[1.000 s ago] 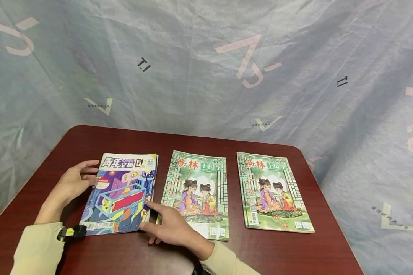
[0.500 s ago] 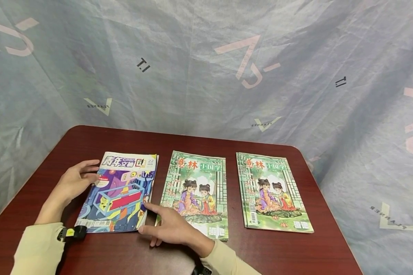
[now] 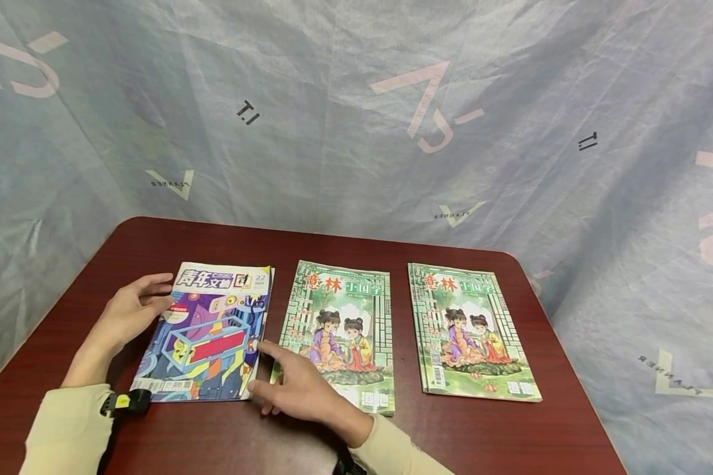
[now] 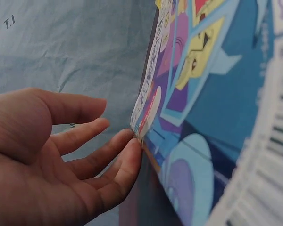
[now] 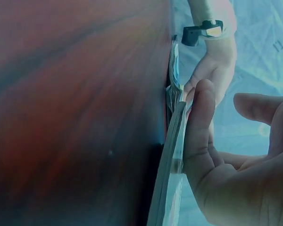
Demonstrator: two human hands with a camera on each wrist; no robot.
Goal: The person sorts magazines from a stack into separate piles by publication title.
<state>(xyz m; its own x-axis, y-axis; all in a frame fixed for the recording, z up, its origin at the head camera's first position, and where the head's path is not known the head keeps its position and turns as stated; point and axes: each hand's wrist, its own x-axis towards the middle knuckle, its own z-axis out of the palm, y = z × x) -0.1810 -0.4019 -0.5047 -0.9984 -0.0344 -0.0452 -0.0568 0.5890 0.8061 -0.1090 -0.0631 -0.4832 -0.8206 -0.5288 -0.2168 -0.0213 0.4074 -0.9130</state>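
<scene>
A purple-and-blue magazine (image 3: 214, 330) lies flat at the left of the table, with pale page edges showing along its right side. My left hand (image 3: 133, 310) is at its upper left edge; in the left wrist view the lower fingertips (image 4: 132, 150) touch that edge, fingers loosely bent. My right hand (image 3: 300, 386) is by its lower right side, index finger and thumb extended toward the edge; contact there is hard to tell. Partly under this hand lies a green magazine (image 3: 339, 330) with two cartoon figures. In the right wrist view the right hand (image 5: 231, 165) is beside that magazine's edge.
Another green magazine (image 3: 475, 330) with the same cover lies to the right, a second edge showing beneath it. The dark red table (image 3: 451, 435) has rounded far corners. A grey printed cloth (image 3: 333, 132) hangs behind it.
The purple-and-blue magazine first shifted slightly away and left, then a little back right, its right edges lining up more. My right hand has drawn slightly right; the left has barely moved.
</scene>
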